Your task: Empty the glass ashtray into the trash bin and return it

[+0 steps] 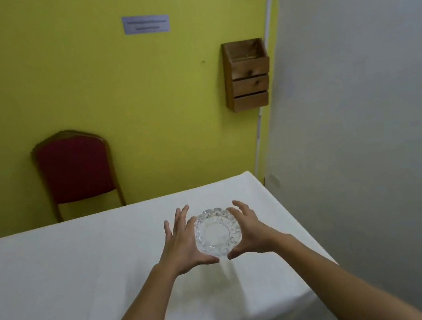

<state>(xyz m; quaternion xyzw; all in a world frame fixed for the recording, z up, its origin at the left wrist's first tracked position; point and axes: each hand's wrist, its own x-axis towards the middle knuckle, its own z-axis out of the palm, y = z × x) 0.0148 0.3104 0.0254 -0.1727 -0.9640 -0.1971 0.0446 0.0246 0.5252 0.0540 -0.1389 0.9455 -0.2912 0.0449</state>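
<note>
A cut-glass ashtray (pixel 217 232) sits upright between two bare hands near the far right corner of a table covered with a white tablecloth (pixel 55 269). The left hand (pixel 183 244) cups its left side, fingers spread and extended, thumb curled under the near edge. The right hand (pixel 246 230) cups the right side, fingers arched over the far rim, thumb pointing inward below. Both hands look to be touching the glass, though whether the ashtray rests on the cloth or is lifted cannot be told. Its bowl appears clear. Behind the table, a red-cushioned wooden chair (pixel 76 169) stands against a yellow wall (pixel 80 84), which also carries a wooden wall rack (pixel 246 75).
</note>
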